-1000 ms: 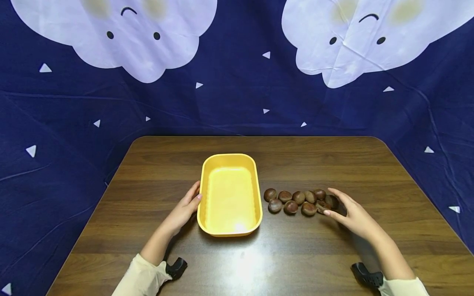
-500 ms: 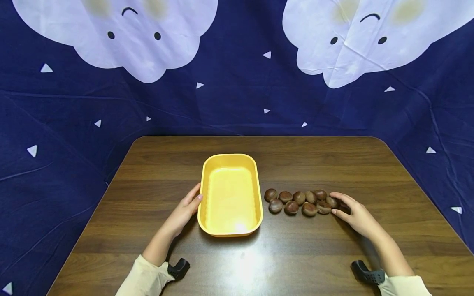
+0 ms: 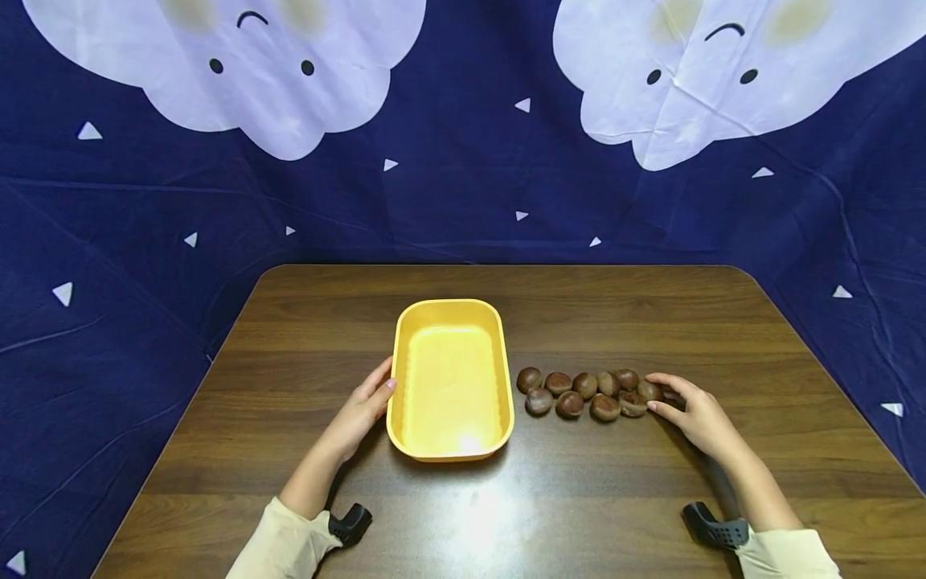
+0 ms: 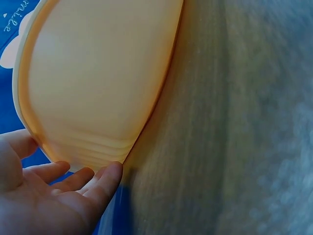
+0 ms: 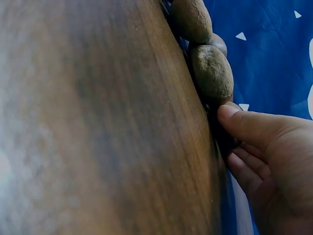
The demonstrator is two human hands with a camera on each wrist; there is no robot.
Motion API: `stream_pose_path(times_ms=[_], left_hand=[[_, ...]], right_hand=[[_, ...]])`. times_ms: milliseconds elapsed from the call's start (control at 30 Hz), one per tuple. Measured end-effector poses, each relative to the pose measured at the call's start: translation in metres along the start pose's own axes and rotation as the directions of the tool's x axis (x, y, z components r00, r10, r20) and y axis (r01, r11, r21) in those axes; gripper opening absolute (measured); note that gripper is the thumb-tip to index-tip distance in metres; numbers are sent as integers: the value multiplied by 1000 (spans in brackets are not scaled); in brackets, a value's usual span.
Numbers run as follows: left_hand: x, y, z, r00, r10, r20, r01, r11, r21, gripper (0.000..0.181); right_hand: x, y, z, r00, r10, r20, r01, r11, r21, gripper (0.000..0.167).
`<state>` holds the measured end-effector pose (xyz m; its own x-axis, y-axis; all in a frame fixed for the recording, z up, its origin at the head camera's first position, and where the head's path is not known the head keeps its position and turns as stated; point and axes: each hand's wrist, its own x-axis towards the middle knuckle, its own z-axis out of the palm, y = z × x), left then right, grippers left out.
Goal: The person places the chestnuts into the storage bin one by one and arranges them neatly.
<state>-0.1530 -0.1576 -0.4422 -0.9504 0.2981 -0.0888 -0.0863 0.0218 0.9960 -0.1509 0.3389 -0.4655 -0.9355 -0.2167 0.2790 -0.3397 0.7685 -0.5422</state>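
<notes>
A yellow tray (image 3: 450, 454) lies upright on the table. Against its left side rests my left hand (image 3: 359, 414), thumb at the rim; the left wrist view shows slightly bent fingers (image 4: 78, 181) touching the tray's outer wall (image 4: 98, 98). To the tray's right, several brown chestnuts (image 3: 569, 404) sit close together in two rough rows. My right hand (image 3: 698, 414) has thumb and fingers around the chestnut (image 3: 649, 392) at the right end. In the right wrist view the right hand (image 5: 274, 156) partly hides that chestnut, beside another chestnut (image 5: 212, 73).
The brown wooden table (image 3: 579, 498) has rounded far corners. Behind it hangs a dark blue cloth (image 3: 463, 201) with white clouds and small triangles. Black wrist mounts (image 3: 350, 525) stick out from both cream sleeves.
My right hand has shifted slightly right, off the lower chestnuts, and its fingertips have come around the rightmost chestnut. My left hand has stayed against the tray.
</notes>
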Motion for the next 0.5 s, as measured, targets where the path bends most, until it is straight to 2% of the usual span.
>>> stream_pose_path(times_ms=[500], left_hand=[[1,1,0,1000,-5,-12,5,1000,-6,55]], right_hand=[[4,-5,-3,1000,-2,-23,2,1000,-23,38]])
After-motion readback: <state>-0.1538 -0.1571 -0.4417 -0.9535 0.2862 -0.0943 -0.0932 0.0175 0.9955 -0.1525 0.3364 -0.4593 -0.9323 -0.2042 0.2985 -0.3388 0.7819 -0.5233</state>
